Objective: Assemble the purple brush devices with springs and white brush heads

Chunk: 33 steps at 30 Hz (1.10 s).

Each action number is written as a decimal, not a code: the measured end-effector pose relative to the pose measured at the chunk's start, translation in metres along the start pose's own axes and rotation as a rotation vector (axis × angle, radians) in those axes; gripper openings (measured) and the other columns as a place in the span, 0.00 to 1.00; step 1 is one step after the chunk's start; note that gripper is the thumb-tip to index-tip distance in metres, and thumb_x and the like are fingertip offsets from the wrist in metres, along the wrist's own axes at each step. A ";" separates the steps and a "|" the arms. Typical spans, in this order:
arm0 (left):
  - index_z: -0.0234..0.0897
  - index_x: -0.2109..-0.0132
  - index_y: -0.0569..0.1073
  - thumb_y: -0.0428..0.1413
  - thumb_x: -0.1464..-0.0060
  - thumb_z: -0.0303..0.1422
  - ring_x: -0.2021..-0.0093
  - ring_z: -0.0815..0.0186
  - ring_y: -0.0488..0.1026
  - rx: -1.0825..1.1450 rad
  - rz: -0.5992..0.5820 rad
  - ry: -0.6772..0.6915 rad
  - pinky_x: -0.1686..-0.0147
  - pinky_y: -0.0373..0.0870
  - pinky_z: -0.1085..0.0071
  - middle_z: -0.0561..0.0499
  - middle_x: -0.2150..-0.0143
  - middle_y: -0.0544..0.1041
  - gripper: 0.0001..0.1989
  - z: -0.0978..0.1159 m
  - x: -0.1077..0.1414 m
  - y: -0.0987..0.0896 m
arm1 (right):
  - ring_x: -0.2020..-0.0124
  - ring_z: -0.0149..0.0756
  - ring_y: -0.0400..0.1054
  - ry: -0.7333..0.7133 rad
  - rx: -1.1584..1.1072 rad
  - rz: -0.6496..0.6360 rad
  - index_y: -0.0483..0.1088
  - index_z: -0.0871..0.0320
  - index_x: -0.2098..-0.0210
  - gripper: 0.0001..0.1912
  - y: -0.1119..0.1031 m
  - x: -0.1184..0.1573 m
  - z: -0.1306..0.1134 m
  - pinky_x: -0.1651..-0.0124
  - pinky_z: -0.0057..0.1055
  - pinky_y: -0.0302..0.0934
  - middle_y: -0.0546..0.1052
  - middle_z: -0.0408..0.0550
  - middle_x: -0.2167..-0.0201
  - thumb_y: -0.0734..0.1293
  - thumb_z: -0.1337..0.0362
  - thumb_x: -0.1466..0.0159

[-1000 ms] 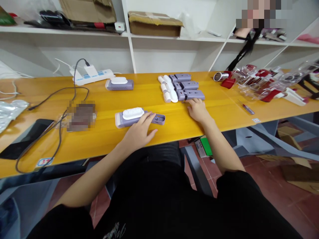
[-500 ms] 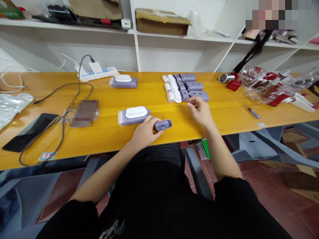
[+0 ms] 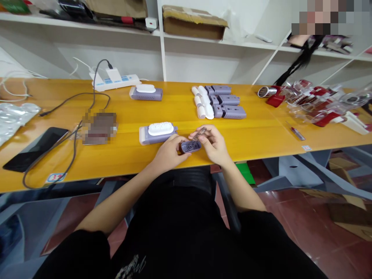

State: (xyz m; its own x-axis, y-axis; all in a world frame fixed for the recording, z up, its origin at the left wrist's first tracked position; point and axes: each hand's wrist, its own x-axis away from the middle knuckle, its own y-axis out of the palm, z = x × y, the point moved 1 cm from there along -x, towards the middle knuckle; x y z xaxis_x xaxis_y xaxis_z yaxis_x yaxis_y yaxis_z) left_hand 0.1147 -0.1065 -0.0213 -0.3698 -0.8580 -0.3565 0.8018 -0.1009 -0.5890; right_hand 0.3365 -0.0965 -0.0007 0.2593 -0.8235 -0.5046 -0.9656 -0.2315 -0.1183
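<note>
My left hand [image 3: 170, 155] is closed round a small grey-purple hollow plastic housing [image 3: 195, 147], its open end with a ringed centre facing me. Just above that opening, my right hand [image 3: 214, 145] pinches a thin metal coil spring [image 3: 200, 134], whose lower end reaches to the housing's mouth. Beyond my left hand lies a grey-purple device with a white bristled pad [image 3: 161, 128] and a clear end. A similar device [image 3: 147, 92] rests farther back. To the right are rows of white oval parts [image 3: 205, 101] and grey-purple housings [image 3: 233, 112].
A phone [image 3: 36, 149], a dark cable [image 3: 74, 155] and a power strip [image 3: 122, 82] occupy the left. At right lie a small screwdriver [image 3: 297, 132] and red-and-clear grater parts [image 3: 315, 97]. A cardboard box [image 3: 194, 25] sits on the shelf; part of another person shows at upper right.
My right hand has moved left from beside the rows of parts to the housing, and a spring now shows in its fingers. My left hand holds the housing in nearly the same place.
</note>
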 end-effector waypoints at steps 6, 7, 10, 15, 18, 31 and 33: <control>0.42 0.45 0.80 0.71 0.40 0.28 0.52 0.57 0.79 -0.010 0.005 0.015 0.46 0.78 0.56 0.49 0.49 0.80 0.18 0.003 -0.001 0.001 | 0.50 0.42 0.87 -0.044 0.028 0.049 0.71 0.47 0.39 0.15 0.002 0.006 0.006 0.39 0.47 0.83 0.87 0.49 0.50 0.70 0.48 0.19; 0.42 0.45 0.80 0.72 0.40 0.28 0.52 0.57 0.79 -0.013 0.008 0.014 0.47 0.78 0.56 0.49 0.49 0.80 0.18 0.003 -0.001 0.000 | 0.50 0.42 0.87 -0.044 0.044 0.041 0.71 0.47 0.39 0.16 0.001 0.006 0.008 0.39 0.47 0.83 0.87 0.49 0.51 0.70 0.47 0.18; 0.43 0.46 0.80 0.72 0.41 0.28 0.55 0.58 0.78 -0.024 0.006 -0.002 0.49 0.79 0.56 0.49 0.50 0.80 0.18 0.004 -0.001 0.000 | 0.50 0.43 0.87 -0.062 0.076 0.051 0.72 0.47 0.38 0.16 -0.003 0.007 0.014 0.39 0.47 0.83 0.88 0.49 0.50 0.69 0.47 0.18; 0.43 0.46 0.79 0.70 0.39 0.29 0.54 0.58 0.79 -0.004 -0.001 0.002 0.46 0.79 0.56 0.49 0.49 0.79 0.16 0.007 0.001 -0.001 | 0.49 0.44 0.87 -0.101 0.117 0.085 0.72 0.46 0.38 0.16 -0.007 0.007 0.016 0.40 0.48 0.83 0.88 0.49 0.50 0.68 0.46 0.18; 0.44 0.45 0.77 0.69 0.38 0.30 0.47 0.54 0.81 -0.015 0.006 0.034 0.41 0.78 0.52 0.48 0.47 0.82 0.16 0.009 0.002 -0.002 | 0.50 0.44 0.86 -0.099 0.179 0.068 0.74 0.46 0.37 0.17 -0.007 0.010 0.016 0.40 0.49 0.83 0.87 0.50 0.51 0.67 0.46 0.17; 0.45 0.40 0.76 0.67 0.38 0.29 0.46 0.52 0.84 0.085 0.005 0.029 0.42 0.79 0.51 0.45 0.43 0.87 0.21 0.003 -0.002 0.001 | 0.49 0.46 0.86 -0.168 0.229 0.095 0.76 0.45 0.38 0.15 -0.010 0.011 0.014 0.41 0.50 0.82 0.88 0.49 0.50 0.66 0.47 0.17; 0.44 0.37 0.77 0.67 0.37 0.28 0.42 0.51 0.84 0.073 0.013 0.043 0.38 0.79 0.50 0.43 0.39 0.86 0.23 0.001 -0.002 0.001 | 0.49 0.47 0.86 -0.169 0.267 0.093 0.76 0.45 0.38 0.16 -0.011 0.010 0.014 0.42 0.51 0.82 0.88 0.50 0.51 0.65 0.46 0.17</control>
State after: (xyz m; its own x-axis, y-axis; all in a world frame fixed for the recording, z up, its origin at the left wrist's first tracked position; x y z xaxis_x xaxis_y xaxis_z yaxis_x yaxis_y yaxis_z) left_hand 0.1171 -0.1054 -0.0203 -0.3777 -0.8370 -0.3960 0.8383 -0.1275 -0.5301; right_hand 0.3498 -0.0950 -0.0170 0.1842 -0.7319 -0.6561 -0.9619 0.0030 -0.2734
